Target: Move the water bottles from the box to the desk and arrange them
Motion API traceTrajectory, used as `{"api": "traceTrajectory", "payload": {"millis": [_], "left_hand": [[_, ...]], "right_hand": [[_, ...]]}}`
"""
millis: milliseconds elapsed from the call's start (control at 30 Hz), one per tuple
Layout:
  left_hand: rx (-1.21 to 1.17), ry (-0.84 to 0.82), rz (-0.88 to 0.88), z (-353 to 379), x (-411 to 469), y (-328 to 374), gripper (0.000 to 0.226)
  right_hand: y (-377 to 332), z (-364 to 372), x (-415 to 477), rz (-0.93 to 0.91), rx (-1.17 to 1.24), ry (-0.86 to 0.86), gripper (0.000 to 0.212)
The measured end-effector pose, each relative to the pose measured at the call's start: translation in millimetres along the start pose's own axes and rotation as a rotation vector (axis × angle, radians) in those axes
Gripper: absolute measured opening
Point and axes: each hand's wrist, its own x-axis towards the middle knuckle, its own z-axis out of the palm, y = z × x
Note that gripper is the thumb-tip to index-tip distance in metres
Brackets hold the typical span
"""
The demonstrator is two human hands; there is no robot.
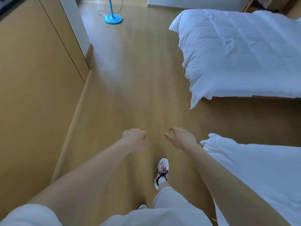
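— As the person looks down, is a bottle near the hands?
— None in sight. The left hand (134, 138) is a tight fist, the right hand (181, 138) loosely curled; both hold nothing. A shoe (161, 173) is just below them.

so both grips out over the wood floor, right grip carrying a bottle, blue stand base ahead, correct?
No. The head view shows the right grip empty, fingers loosely curled, holding nothing. The rest holds: left grip also out over the wood floor, blue stand base ahead.
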Motion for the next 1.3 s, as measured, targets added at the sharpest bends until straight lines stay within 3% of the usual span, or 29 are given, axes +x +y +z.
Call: {"api": "traceTrajectory", "payload": {"millis": [300, 667, 1000, 1300], "left_hand": [[0.004, -0.009, -0.154, -92.2, 114.8, -24.3, 0.037], [-0.077, -0.002, -0.212, -204.2, 242.7, -12.7, 0.034], [-0.039, -0.014, -0.145, -265.0, 343.7, -32.6, 0.034], [-0.086, 0.027, -0.044, -339.0, 459.7, -94.4, 0.036]], "right_hand": [[-0.9, -70.9, 150.4, -0.117, 0.039, -0.033, 0.052], [15.9, -161.2, 297.7, -0.147, 0.076, -0.035, 0.053], [6.3, -212.3, 388.3, -0.123, 0.078, -0.009, 0.053], [-35.3, -279.8, 500.0, -0.061, 0.043, 0.021, 0.052]]}}
